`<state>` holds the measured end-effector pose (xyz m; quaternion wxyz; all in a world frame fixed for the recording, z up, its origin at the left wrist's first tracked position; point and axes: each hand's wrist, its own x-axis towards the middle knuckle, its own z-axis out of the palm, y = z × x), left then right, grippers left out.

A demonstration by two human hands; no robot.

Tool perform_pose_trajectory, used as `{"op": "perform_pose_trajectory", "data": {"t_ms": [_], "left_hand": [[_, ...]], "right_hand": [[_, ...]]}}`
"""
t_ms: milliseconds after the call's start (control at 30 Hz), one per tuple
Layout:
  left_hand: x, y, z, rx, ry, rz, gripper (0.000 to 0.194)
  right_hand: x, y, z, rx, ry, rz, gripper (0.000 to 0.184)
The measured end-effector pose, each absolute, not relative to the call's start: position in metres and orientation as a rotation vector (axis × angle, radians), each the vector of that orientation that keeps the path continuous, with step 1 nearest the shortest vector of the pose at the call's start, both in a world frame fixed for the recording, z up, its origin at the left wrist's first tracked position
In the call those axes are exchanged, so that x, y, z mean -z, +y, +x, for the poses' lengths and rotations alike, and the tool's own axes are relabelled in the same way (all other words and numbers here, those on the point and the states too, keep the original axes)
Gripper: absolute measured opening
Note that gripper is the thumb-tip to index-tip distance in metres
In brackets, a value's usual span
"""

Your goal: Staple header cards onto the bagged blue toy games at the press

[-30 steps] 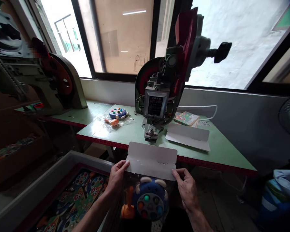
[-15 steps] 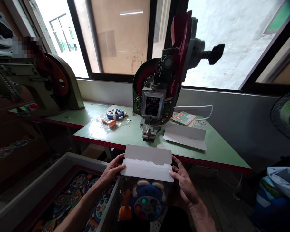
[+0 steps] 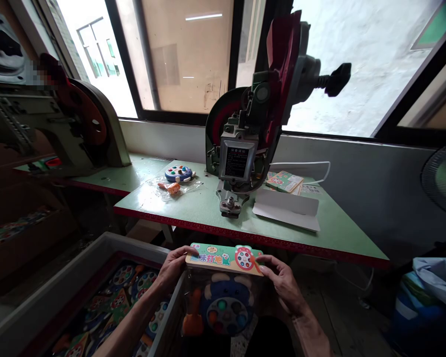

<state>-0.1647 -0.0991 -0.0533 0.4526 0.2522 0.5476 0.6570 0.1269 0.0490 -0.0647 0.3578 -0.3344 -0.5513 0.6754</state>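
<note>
Below bench [image 3: 342,238] – both hands pinch header card [image 3: 225,258].

Large blue Chinese characters, "打地" partly legible, on the colourful folded cardboard header card [image 3: 224,258]; small red lettering, illegible, on the grey press machine's black plate [image 3: 237,162].

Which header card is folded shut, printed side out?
The header card pinched between left hand and right hand, atop the bagged toy. The card on the table lies open, blank white.
</note>
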Motion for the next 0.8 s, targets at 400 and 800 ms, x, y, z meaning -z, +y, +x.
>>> {"op": "perform_pose_trajectory", "data": {"t_ms": [400, 800], "left_hand": [[0.048, -0.106, -0.158, -1.596, 1.644, 1.09, 0.031], [-0.002, -0.042, -0.155, -1.681, 1.653, 1.222, 0.013]], "right_hand": [[0.093, 0.05, 0.117, -1.261, -1.312, -1.035, 0.037], [0.032, 0.11, 0.114, -1.262, -1.092, -0.877, 0.039]]}}
